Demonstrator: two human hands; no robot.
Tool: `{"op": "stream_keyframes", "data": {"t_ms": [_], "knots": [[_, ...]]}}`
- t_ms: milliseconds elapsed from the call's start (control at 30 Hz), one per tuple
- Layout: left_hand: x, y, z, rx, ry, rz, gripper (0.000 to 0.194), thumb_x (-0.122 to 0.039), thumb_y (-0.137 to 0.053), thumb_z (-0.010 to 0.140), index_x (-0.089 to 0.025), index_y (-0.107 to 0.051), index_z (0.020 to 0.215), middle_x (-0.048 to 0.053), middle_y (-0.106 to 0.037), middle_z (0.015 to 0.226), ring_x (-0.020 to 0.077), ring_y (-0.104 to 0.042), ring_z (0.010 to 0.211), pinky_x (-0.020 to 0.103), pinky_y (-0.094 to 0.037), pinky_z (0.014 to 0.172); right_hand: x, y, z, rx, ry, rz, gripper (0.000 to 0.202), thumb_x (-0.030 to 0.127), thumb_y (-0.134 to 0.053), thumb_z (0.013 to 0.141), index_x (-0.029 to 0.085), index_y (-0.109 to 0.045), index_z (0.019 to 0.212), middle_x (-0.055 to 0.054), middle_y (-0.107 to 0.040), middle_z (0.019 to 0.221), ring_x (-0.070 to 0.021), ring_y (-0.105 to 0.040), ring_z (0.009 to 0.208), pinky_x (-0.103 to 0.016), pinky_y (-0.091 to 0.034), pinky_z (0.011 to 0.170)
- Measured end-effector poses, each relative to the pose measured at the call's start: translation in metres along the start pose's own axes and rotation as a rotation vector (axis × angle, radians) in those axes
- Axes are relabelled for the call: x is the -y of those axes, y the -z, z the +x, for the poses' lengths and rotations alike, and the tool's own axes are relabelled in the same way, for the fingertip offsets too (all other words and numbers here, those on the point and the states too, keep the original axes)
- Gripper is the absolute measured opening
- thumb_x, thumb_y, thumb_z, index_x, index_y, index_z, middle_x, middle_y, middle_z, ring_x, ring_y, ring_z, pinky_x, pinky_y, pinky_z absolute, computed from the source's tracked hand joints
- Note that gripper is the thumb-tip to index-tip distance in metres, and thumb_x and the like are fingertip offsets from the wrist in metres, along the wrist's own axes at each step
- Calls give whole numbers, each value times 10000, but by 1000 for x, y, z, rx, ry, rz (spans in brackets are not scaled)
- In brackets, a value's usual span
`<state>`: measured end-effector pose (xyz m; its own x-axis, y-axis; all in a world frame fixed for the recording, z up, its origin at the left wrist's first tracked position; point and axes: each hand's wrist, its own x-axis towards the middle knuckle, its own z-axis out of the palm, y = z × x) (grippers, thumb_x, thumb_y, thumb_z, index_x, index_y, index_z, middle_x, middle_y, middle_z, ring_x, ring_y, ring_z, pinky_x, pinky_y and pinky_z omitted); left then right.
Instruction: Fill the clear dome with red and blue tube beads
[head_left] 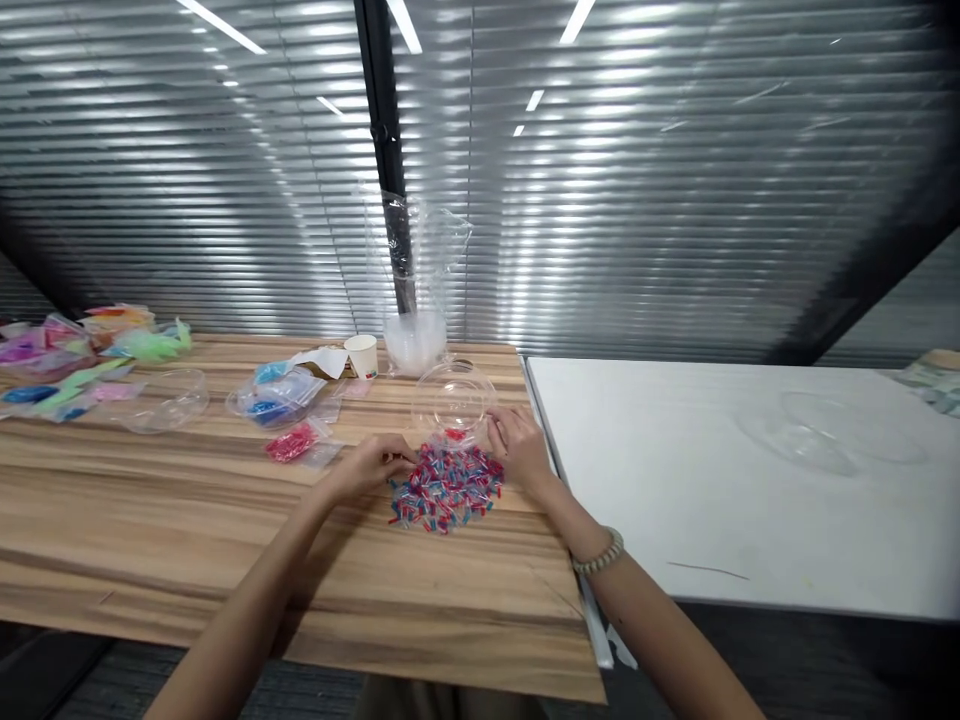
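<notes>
A pile of small red, blue and clear pieces [448,488] lies spread on the wooden table. At its upper left edge is my left hand [376,464], fingers curled together; whatever they pinch is too small to make out. My right hand [519,446] is at the pile's upper right, its fingertips at the rim of a clear round plastic bowl [454,398]. A few red pieces show at the near side of that bowl. Whether the right fingers grip the rim or only rest on it is unclear.
Behind stand a paper cup [362,356] and a clear bag with white contents [415,342]. Left are a red bead packet [292,442], a container with blue packets [274,396] and colourful bags [150,342]. Clear lids [806,445] lie on the white table [645,480].
</notes>
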<state>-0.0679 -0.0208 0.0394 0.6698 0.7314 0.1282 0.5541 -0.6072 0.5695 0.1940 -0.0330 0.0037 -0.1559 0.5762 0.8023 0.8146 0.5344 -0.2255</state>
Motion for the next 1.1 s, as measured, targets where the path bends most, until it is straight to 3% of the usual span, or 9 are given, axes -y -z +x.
{"op": "stream_keyframes", "data": {"t_ms": [233, 1100], "knots": [[3, -3, -1, 44, -10, -7, 178, -117, -560, 748, -170, -683, 866, 42, -671, 837, 140, -599, 773, 222, -446, 704, 2, 4, 0, 22, 15, 10, 191, 145, -413, 870, 160, -584, 953, -79, -635, 856, -212, -558, 849, -345, -470, 755], [7, -14, 2, -28, 14, -21, 71, -133, -563, 754, -138, -631, 772, 34, -648, 755, 136, -570, 700, 218, -412, 647, 1, 3, -1, 2, 13, 58, 191, 149, -412, 865, 164, -577, 961, -88, -638, 890, -223, -564, 855, -365, -483, 733]]}}
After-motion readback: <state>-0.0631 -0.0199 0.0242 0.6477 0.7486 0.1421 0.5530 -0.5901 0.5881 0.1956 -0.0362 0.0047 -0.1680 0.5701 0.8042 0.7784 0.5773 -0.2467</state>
